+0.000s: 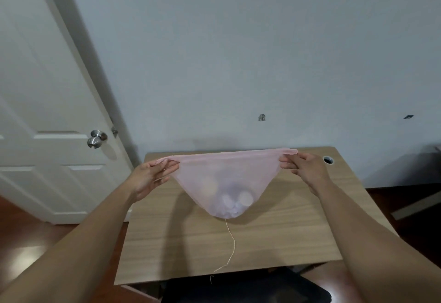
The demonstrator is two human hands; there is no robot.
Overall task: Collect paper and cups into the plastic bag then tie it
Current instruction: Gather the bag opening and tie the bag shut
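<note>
A thin pink plastic bag point(224, 171) hangs stretched between my two hands above the wooden table point(286, 236). My left hand point(152, 176) pinches the bag's left top corner. The right top corner is pinched by my right hand point(303, 166). The top edge is pulled taut and flat. Pale cups and paper point(235, 201) show through the plastic, bunched at the bag's bottom point. A thin light string point(232, 243) trails from the bag's bottom down across the table to its front edge.
A round cable hole point(328, 159) is in the table's far right corner. A white door with a metal knob point(96, 138) stands at the left. A dark chair seat point(238, 288) is under the table's front edge. The grey wall is close behind.
</note>
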